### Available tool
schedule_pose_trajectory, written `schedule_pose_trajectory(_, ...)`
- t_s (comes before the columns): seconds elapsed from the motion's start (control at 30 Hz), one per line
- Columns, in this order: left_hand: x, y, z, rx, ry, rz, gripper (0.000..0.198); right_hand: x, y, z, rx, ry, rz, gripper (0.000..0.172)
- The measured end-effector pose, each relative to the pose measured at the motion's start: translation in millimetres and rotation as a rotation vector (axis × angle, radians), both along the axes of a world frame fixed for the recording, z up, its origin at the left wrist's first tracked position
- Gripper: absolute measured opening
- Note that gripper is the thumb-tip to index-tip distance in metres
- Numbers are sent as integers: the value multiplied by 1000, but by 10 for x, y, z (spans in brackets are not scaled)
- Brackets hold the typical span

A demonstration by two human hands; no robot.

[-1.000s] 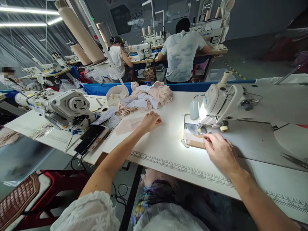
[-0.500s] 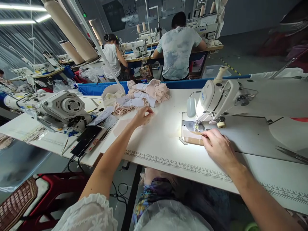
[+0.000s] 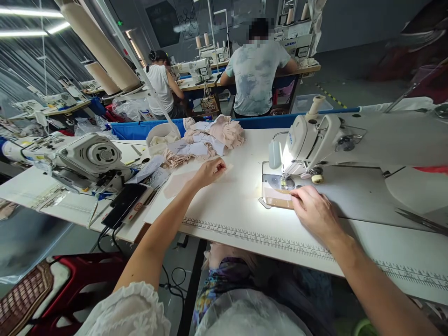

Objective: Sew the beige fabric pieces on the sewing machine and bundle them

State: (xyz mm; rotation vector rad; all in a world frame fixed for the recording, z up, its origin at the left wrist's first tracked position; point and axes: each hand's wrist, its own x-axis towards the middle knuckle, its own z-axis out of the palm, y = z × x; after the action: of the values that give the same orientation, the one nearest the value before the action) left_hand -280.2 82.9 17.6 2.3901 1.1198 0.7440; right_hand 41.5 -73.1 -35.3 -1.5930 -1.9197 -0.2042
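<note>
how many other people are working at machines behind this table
2 in clear view: one person in a pale mottled shirt, back turned, at the far table; another person in a white sleeveless top to their left. More may be hidden at the far left edge.

On the table [image 3: 238, 219], the sewing machine [image 3: 315, 140] stood right; a fabric pile [image 3: 210, 137] lay behind a flat piece [image 3: 182, 182], a phone [image 3: 122, 205] farther left.

Grey walls [image 3: 350, 23], grey floor [image 3: 364, 79], ceiling strip lights [image 3: 31, 14] and rows of sewing tables [image 3: 196, 84].
</note>
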Motion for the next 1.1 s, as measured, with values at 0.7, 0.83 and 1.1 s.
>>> schedule_pose_trajectory(0.7, -724, -372, 907, 17, -717, 327, 58, 54, -341, 178, -171, -118, 101, 37)
schedule_pose_trajectory(0.83, -175, -603, 926, -285, -139, -31, 37, -53, -306, 244, -180, -315, 102, 34)
schedule_pose_trajectory(1.1, 1276, -540, 267, -577, 45, -372, 13, -110, -145, 248, -117, -417, 148, 33)
